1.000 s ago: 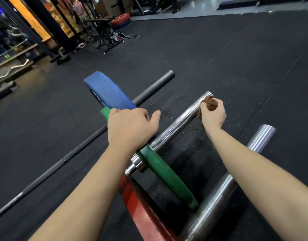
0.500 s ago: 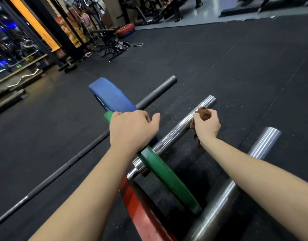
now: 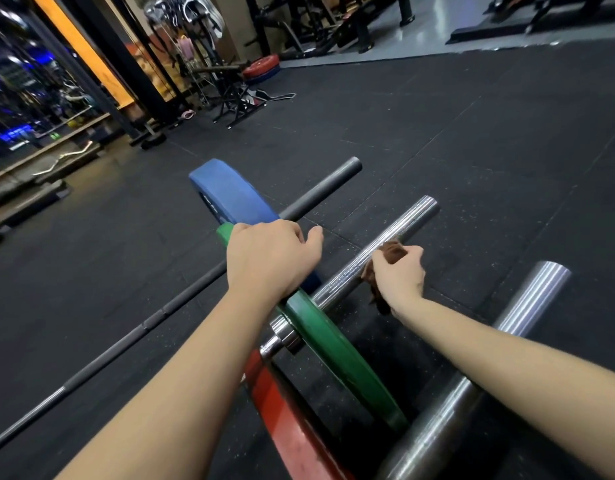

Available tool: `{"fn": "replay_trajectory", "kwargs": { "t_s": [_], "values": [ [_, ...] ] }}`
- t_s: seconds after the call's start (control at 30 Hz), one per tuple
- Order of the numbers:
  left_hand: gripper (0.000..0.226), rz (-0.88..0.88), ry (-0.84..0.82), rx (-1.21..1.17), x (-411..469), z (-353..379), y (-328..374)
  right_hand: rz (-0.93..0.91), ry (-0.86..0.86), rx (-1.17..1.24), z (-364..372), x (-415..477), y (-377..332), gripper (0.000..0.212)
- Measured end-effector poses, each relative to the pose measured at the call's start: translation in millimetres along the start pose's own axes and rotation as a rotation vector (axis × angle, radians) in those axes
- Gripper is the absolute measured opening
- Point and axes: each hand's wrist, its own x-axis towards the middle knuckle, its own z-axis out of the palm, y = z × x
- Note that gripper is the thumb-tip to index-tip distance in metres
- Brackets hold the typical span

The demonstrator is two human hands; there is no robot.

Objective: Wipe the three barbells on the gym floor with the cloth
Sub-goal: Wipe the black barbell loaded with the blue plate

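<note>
The left hand [image 3: 271, 258] covers the top rim of the round green rubber plate [image 3: 337, 351], its fingertips hidden over the far side. The crumpled brown cloth [image 3: 392, 250] is mostly buried inside the right hand [image 3: 399, 277]. Nearer than both hands, the red rubber plate [image 3: 292, 427] and thick chrome bar sleeve [image 3: 528, 299] run off the bottom edge.

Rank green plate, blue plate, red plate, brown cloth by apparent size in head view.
1. green plate
2. blue plate, farther from the camera, so true size is unsure
3. brown cloth
Unranked: red plate, cut off by the frame edge.
</note>
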Motion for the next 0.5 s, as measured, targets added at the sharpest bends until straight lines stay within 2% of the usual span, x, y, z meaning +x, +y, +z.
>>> {"fn": "replay_trajectory", "kwargs": {
  "t_s": [0.1,0.23,0.33,0.5],
  "values": [
    [0.06,-0.003,0.011,-0.001,0.4,0.5,0.3,-0.083,0.0,-0.052,1.4,1.5,2.9,0.036],
    [0.06,-0.005,0.018,-0.002,0.2,0.1,0.7,-0.123,0.088,0.008,-5.0,20.7,-4.9,0.038],
    [0.059,-0.011,0.009,-0.002,-0.4,-0.9,1.2,-0.082,0.109,0.066,-10.9,31.4,-10.9,0.039],
    [0.059,-0.027,-0.011,0.002,0.4,-3.2,0.5,0.036,0.014,0.047,-2.0,12.8,-3.8,0.039]
  ]
}}
